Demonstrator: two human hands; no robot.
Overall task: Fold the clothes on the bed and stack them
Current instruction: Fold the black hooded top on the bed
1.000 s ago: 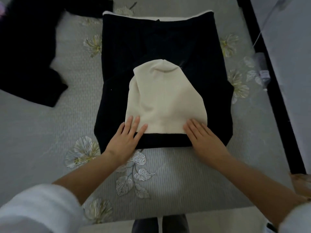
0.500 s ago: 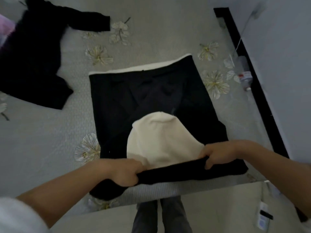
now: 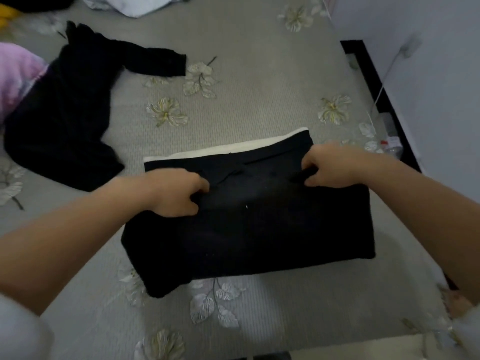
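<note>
Your left hand (image 3: 179, 193) and right hand (image 3: 330, 165) work apart, one toward each side of the black garment (image 3: 259, 224). The fingers of each are curled into a pinch of dark cloth along the loose edge of its upper layer. The garment lies flat in front of you in the middle of the bed (image 3: 259, 87), doubled over into a rough rectangle. A cream strip (image 3: 233, 149) peeks out along its far edge.

The cloth looks soft and limp, likely light enough for two hands and neither slippery nor fragile. It will probably sag wherever you do not support it. Its stacked layers may slide apart if you lift by the top one alone. The outer corners, or a grip that takes in every layer at the sides, look like the surest places to hold it. Flat palms should settle the fold.

Well off to your left sprawls a second black garment (image 3: 65, 126), unfolded, one sleeve thrown out across the flowered cover. A pink cloth (image 3: 18, 76) touches its far side, and a white cloth (image 3: 135, 3) lies crumpled at the top of the view. To your right, a small bottle (image 3: 392, 141) sits near the dark bed frame (image 3: 376, 94).
</note>
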